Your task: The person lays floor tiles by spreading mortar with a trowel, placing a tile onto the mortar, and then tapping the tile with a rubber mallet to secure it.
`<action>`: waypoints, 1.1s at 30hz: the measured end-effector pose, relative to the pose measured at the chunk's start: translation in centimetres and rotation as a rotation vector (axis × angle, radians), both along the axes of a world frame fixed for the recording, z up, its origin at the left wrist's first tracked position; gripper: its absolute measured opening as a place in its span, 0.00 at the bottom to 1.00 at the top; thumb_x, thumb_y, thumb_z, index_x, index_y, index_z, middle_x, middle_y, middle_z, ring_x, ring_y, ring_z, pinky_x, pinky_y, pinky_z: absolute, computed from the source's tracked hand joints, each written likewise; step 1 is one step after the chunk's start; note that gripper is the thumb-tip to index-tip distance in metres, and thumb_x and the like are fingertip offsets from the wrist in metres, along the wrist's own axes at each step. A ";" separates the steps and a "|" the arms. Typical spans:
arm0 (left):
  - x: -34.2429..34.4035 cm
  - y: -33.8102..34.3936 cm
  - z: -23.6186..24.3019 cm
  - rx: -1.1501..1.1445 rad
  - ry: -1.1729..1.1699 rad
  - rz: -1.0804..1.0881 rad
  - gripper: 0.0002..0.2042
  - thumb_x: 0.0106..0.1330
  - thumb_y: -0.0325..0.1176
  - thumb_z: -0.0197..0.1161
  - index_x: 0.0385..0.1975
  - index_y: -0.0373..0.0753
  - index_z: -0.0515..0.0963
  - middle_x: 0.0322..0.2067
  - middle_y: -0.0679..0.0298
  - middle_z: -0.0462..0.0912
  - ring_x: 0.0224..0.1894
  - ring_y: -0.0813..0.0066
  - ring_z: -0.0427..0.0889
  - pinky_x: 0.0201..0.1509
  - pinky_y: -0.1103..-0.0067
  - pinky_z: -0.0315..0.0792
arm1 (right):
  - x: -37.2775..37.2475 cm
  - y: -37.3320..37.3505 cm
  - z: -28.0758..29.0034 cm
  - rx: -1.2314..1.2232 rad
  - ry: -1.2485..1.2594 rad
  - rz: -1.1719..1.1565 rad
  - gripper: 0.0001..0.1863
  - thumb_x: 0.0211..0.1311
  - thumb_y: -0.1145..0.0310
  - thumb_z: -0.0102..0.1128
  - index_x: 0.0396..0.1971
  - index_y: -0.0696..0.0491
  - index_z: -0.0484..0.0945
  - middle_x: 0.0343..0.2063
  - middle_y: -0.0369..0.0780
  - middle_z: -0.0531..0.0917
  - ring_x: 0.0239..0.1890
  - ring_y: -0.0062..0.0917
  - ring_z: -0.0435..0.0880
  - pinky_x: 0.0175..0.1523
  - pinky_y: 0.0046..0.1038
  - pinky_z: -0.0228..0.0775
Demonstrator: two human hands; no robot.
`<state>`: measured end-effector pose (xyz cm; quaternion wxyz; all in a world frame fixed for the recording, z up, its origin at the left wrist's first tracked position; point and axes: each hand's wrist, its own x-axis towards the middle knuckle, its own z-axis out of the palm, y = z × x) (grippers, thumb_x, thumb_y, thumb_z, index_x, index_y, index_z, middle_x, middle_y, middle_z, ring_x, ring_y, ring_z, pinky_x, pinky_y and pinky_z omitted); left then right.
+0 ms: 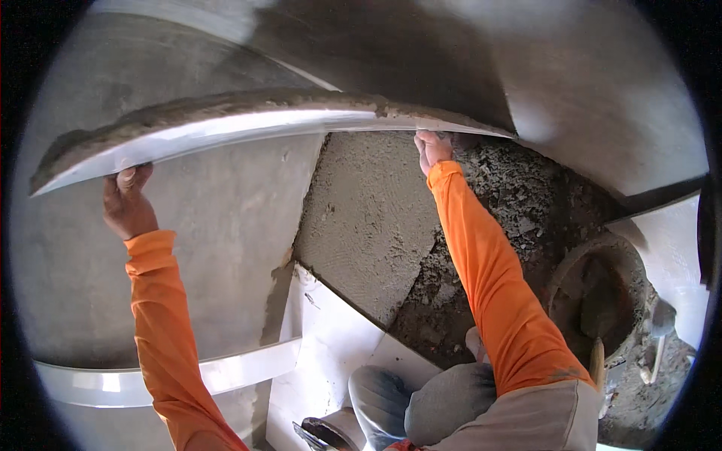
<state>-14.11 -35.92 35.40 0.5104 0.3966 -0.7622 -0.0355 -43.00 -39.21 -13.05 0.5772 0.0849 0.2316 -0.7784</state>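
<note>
Both of my hands hold up a long, glossy white tile strip, with a thick layer of grey mortar along its upper, far side. My left hand is closed on the near edge toward the left end, thumb and fingers pinching it. Farther right, my right hand grips the same edge; part of its fingers is hidden by the strip. The strip is raised close to the grey wall, over a patch of smoothed wet mortar on the floor.
White tiles cover the floor near my knees. Rough dark rubble lies to the right. A mortar bucket holds a trowel; another trowel stands beside it. A white strip runs along the left wall. A container sits below.
</note>
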 end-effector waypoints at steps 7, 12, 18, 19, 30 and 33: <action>-0.3 7.0 7.8 -0.003 0.010 0.215 0.18 0.65 0.43 0.55 0.34 0.29 0.73 0.25 0.57 0.78 0.28 0.70 0.80 0.41 0.72 0.80 | -1.2 7.2 12.0 -0.135 0.260 -0.125 0.35 0.47 0.78 0.63 0.55 0.48 0.56 0.53 0.40 0.69 0.58 0.29 0.66 0.59 0.32 0.60; 5.1 15.5 7.7 -0.102 0.186 0.245 0.19 0.65 0.45 0.55 0.31 0.30 0.72 0.24 0.58 0.76 0.27 0.71 0.79 0.40 0.71 0.80 | -3.4 11.9 19.0 -0.191 0.695 -0.143 0.37 0.53 0.63 0.67 0.58 0.55 0.55 0.48 0.41 0.70 0.51 0.26 0.68 0.56 0.29 0.62; 10.5 25.6 1.2 -0.138 0.512 0.551 0.20 0.66 0.49 0.53 0.33 0.32 0.74 0.25 0.61 0.77 0.26 0.72 0.78 0.33 0.78 0.76 | -7.0 18.5 30.1 -0.199 1.058 -0.315 0.48 0.46 0.52 0.70 0.60 0.62 0.53 0.50 0.45 0.68 0.54 0.30 0.66 0.58 0.29 0.61; 11.2 27.1 -0.2 -0.138 0.589 0.645 0.21 0.65 0.49 0.54 0.33 0.33 0.74 0.25 0.62 0.77 0.25 0.74 0.77 0.32 0.80 0.75 | -6.8 19.1 32.6 -0.224 1.098 -0.297 0.48 0.46 0.52 0.70 0.60 0.62 0.53 0.50 0.45 0.68 0.54 0.30 0.66 0.58 0.29 0.61; 13.8 33.7 -24.2 0.846 0.723 1.199 0.34 0.58 0.64 0.51 0.25 0.29 0.79 0.18 0.51 0.79 0.23 0.57 0.78 0.32 0.69 0.72 | 2.1 12.6 46.8 -0.001 2.203 0.065 0.52 0.39 0.39 0.67 0.56 0.65 0.62 0.55 0.52 0.69 0.59 0.40 0.67 0.61 0.34 0.60; 13.1 33.9 -32.7 0.888 0.667 1.131 0.30 0.61 0.58 0.52 0.27 0.29 0.79 0.24 0.46 0.80 0.29 0.50 0.79 0.38 0.67 0.71 | 3.2 7.6 42.5 0.016 2.381 0.190 0.50 0.39 0.39 0.67 0.55 0.65 0.65 0.54 0.53 0.70 0.58 0.40 0.68 0.61 0.33 0.60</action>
